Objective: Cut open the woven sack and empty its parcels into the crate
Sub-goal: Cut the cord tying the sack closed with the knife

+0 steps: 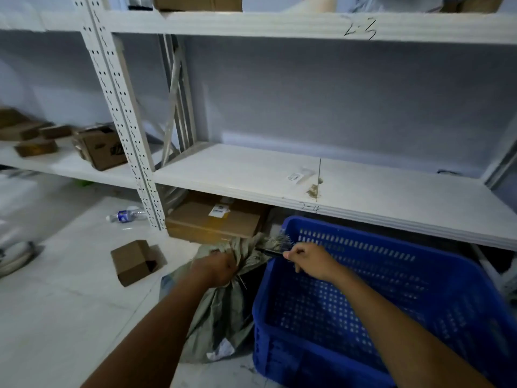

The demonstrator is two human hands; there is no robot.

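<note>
A grey-green woven sack (221, 315) stands on the floor just left of a blue perforated plastic crate (419, 275). My left hand (216, 268) is clenched around the sack's gathered neck. My right hand (310, 260) holds a small dark cutting tool (272, 252), whose tip touches the frayed bunched top of the sack beside the crate's left rim. The crate's inside shows no parcels. The sack's contents are hidden.
A white metal shelf (321, 186) runs just behind the crate and sack, with a flat cardboard box (215, 219) beneath it. An open small carton (137, 261) and a water bottle (126, 215) lie on the pale floor at left. More boxes (100, 148) sit on the left shelf.
</note>
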